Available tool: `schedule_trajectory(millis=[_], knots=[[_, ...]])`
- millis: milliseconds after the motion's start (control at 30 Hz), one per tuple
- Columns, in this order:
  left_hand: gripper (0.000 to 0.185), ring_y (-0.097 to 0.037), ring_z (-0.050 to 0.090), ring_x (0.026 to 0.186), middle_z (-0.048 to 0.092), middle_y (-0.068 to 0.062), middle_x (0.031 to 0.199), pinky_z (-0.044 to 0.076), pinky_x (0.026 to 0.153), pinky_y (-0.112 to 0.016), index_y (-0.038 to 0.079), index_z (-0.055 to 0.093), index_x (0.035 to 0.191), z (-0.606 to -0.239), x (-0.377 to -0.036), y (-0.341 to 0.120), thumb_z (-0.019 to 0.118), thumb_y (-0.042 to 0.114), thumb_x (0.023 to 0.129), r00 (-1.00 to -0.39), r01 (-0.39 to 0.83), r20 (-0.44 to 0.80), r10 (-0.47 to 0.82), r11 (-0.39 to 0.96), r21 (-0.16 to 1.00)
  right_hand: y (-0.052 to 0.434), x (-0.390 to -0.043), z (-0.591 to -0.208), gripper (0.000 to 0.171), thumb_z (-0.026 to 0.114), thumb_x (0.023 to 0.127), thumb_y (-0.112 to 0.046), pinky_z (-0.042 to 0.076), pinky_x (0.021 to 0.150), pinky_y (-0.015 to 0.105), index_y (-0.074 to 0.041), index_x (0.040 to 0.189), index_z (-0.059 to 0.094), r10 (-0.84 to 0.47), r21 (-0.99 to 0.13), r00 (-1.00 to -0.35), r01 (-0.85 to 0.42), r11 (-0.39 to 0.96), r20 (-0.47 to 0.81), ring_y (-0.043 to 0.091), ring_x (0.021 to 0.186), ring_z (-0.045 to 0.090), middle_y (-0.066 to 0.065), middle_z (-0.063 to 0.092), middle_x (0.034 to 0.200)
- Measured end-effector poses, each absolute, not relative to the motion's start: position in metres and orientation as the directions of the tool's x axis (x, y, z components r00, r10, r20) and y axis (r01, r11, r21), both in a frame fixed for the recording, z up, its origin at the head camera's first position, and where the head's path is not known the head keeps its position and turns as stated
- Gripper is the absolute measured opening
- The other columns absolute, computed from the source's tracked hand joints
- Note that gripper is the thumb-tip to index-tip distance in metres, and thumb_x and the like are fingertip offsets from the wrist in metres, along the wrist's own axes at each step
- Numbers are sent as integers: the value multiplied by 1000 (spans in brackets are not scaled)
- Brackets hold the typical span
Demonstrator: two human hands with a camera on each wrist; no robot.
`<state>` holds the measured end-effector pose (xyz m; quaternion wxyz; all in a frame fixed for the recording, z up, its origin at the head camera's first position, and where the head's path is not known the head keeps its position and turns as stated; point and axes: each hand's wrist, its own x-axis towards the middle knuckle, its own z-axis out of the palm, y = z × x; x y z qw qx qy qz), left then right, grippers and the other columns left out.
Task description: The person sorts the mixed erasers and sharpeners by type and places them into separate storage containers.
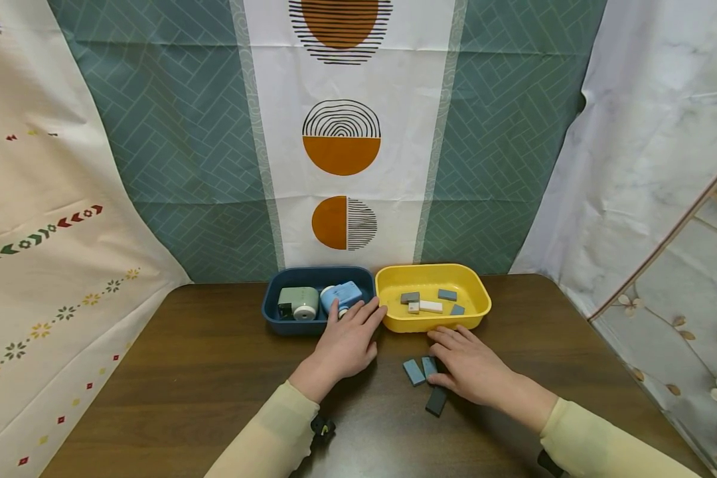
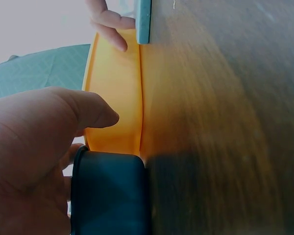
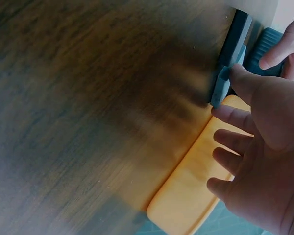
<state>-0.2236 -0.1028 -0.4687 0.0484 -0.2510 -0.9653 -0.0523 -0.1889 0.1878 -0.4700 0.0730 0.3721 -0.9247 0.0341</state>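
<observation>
My left hand [image 1: 348, 335] lies flat, its straight fingers over the front rim of a dark blue bin [image 1: 287, 320], next to a blue sharpener [image 1: 345, 293]. A green sharpener [image 1: 299, 303] sits beside that one. My right hand [image 1: 467, 364] rests flat on the table with fingers spread, and its thumb touches a blue-grey eraser [image 1: 429, 365]. A second blue-grey eraser [image 1: 413, 372] and a dark one [image 1: 437, 400] lie alongside. In the right wrist view the thumb [image 3: 247, 83] presses an eraser's [image 3: 219, 90] end. The left thumb [image 2: 83, 110] hovers by the yellow bin [image 2: 112, 93].
A yellow bin [image 1: 394, 318] holding several small erasers stands right of the blue bin at the table's back edge. The brown wooden table [image 1: 203, 378] runs wide to the left and right. Patterned cloths hang behind and at both sides.
</observation>
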Motion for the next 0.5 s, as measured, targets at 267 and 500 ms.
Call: schedule_trajectory(millis=[267, 500], knots=[[72, -31, 32, 164, 26, 1, 182, 7, 130, -73, 24, 38, 174, -469, -224, -103, 69, 33, 109, -869, 489, 122, 479, 869, 72, 188, -189, -467, 44, 84, 100, -38, 36, 124, 67, -5, 128, 73, -687, -11, -715, -694, 720, 129, 43, 148, 53, 21, 61, 155], [72, -32, 33, 164, 27, 0, 182, 8, 130, -74, 24, 38, 174, -470, -224, -103, 69, 33, 109, -866, 493, 129, 482, 868, 67, 190, -190, -467, 43, 85, 99, -36, 37, 123, 67, -5, 127, 74, -694, -8, -708, -701, 713, 130, 43, 148, 53, 21, 61, 155]])
